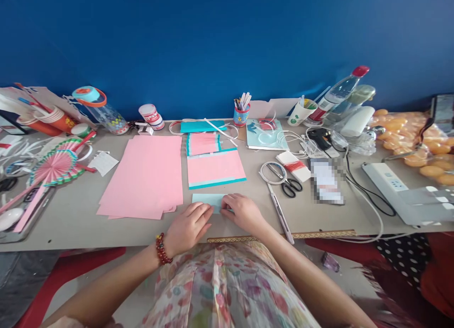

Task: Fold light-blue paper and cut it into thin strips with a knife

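Observation:
A small sheet of light blue paper (205, 197) lies on the table in front of me. My left hand (188, 227) rests over its left side, fingers stretched out and fairly flat. At the paper's right end, my right hand (245, 213) has its thumb and fingers bent together on the edge, covering that end. Just beyond the paper is a pink sheet with turquoise border strips (216, 169), and behind it a smaller pleated pink piece (203, 143). A stack of larger pink sheets (145, 176) lies to the left.
On the right lie a utility knife (281, 214), scissors (291, 187), a tape roll (272, 173), a phone (324, 181) and a power strip (388, 191). A patterned ruler (322, 234) lines the front edge. Pink paper fans (55, 167) lie left; a pen cup (241, 115) stands behind.

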